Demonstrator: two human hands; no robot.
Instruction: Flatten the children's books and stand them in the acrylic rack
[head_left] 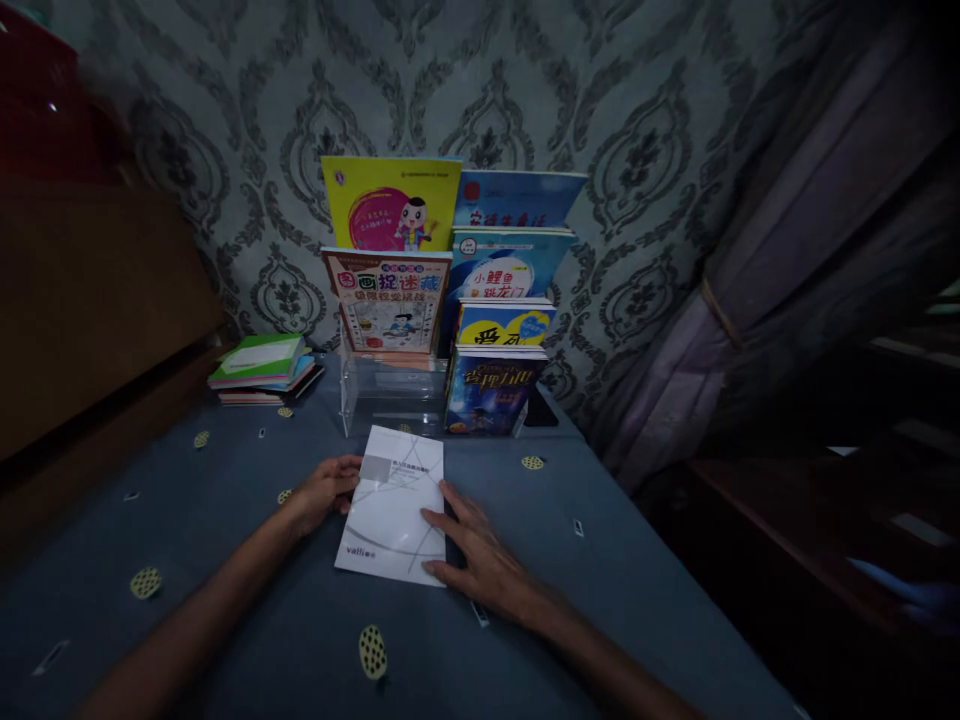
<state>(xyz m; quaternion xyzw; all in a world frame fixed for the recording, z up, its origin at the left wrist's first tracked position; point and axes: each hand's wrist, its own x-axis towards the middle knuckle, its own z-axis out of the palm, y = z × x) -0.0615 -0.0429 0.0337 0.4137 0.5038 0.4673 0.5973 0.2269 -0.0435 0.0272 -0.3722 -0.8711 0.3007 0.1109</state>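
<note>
A white booklet [397,525] with thin grey lines, a grey square and small print on its cover is between my hands at the table's middle. My left hand [324,492] grips its left edge, with the fingertips at the border and partly hidden. On the opposite edge my right hand [476,545] holds it, fingers apart and some fingertips on the cover. Just beyond the booklet stands a clear acrylic book rack [390,400]. A picture book with a brown border [390,310] and a yellow book [442,205] stand in its left side.
In the rack's right side stand a dark blue book [495,395] and several others. A stack of thin books [259,365] lies at the back left. A dark flat object [541,410] lies beside the rack. A tied curtain [675,330] hangs by the table's right edge.
</note>
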